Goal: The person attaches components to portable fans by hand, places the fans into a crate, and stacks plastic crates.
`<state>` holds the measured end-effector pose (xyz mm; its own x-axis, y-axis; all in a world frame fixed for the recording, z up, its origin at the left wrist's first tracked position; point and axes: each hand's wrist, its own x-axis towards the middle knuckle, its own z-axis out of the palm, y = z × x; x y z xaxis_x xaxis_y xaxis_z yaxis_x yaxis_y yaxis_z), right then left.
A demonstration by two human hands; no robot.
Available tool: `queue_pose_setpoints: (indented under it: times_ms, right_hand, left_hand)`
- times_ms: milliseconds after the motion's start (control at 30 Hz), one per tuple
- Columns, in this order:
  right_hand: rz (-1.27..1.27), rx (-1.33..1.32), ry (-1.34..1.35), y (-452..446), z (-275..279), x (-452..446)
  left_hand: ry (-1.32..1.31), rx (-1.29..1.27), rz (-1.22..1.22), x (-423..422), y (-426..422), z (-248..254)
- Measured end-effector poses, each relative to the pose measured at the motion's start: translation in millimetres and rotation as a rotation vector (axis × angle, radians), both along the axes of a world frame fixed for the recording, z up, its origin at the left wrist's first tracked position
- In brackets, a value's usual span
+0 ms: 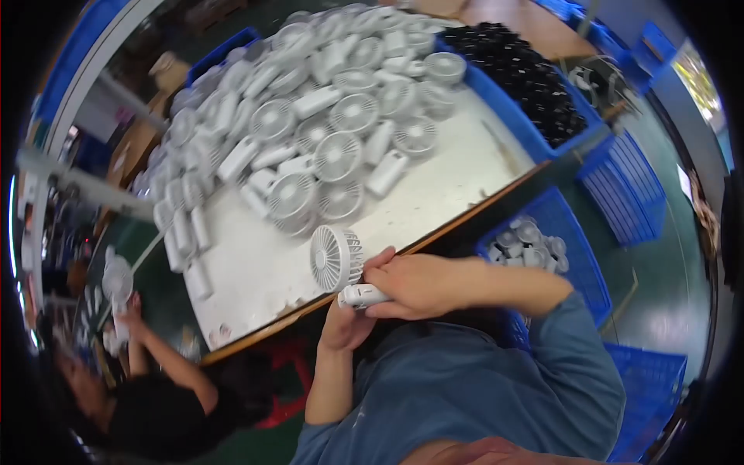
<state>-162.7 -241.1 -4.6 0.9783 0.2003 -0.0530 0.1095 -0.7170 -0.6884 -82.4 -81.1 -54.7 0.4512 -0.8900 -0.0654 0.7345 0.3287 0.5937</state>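
The right hand [411, 285] is closing around the handle of a small white fan [332, 260], thumb and fingers pressing at its end, while the left hand [345, 329] is cupping that same handle from below and beside it. Both grips are taking hold of the fan; how firmly they are squeezing, the view is not showing. The fan is hanging at the near edge of the white table [434, 205], its round cage pointing toward the tabletop. The step in hand is seemingly handling or checking the handle end, and this hold is calling for one hand steadying while the other's fingertips are working, with the cage staying free of pressure. Beyond, a big heap of similar fans [339, 155] is covering much of the table, and a blue bin [505, 112] is holding black parts [519, 74]. At the left, a co-worker's hand [133, 319] is gripping another fan [118, 280].
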Motion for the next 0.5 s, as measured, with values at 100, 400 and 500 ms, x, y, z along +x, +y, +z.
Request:
queue_pose_setpoints:
  times_ms: [100, 400, 500]
  right_hand:
    - [-0.226, -0.069, 0.117, -112.4, 54.7, -7.0]
    - [-0.793, -0.613, -0.1, -425.0, -42.8, -27.0]
    - [-0.7, -0.652, -0.164, -438.8, -58.4, -18.5]
  left_hand:
    - [-0.196, 0.03, -0.099, 5.7, 9.9, -6.0]
    - [-0.249, -0.167, -0.193, 11.8, 17.6, 19.5]
    - [-0.31, -0.074, -0.151, 12.9, 20.5, 19.7]
